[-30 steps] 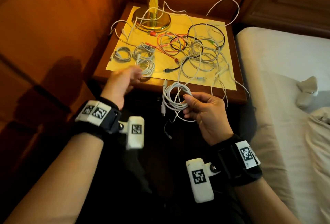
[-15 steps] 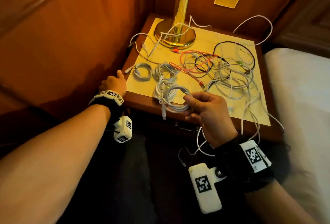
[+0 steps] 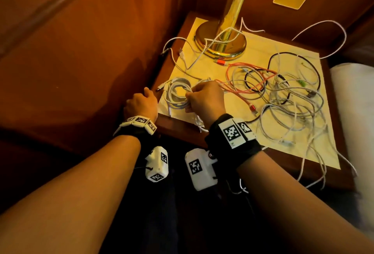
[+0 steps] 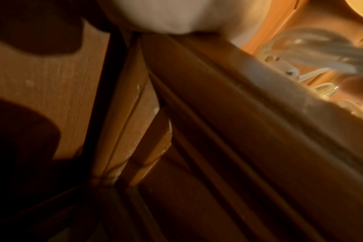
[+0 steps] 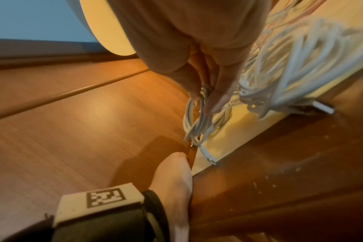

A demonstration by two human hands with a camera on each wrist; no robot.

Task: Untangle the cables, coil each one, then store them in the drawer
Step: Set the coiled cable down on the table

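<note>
Several white coiled cables (image 3: 178,95) lie at the front left of the yellow mat (image 3: 315,148) on the nightstand. My right hand (image 3: 204,99) is lowered among them and pinches a white coiled cable (image 5: 199,113) between thumb and fingers, with other white coils (image 5: 300,65) beside it. A loose tangle of white, red and black cables (image 3: 283,91) covers the mat's right half. My left hand (image 3: 141,106) grips the nightstand's front left corner (image 4: 197,68), thumb on top; its fingers are hidden.
A brass lamp base (image 3: 220,41) stands at the back of the nightstand with a white cable draped over it. Wood panelling (image 3: 81,61) closes the left side. A bed (image 3: 354,112) lies on the right. Cables hang over the front right edge (image 3: 315,172).
My right hand carried its white coil from in front of the nightstand up onto the mat's front left, beside the other coils. My left hand went to the corner and stays there.
</note>
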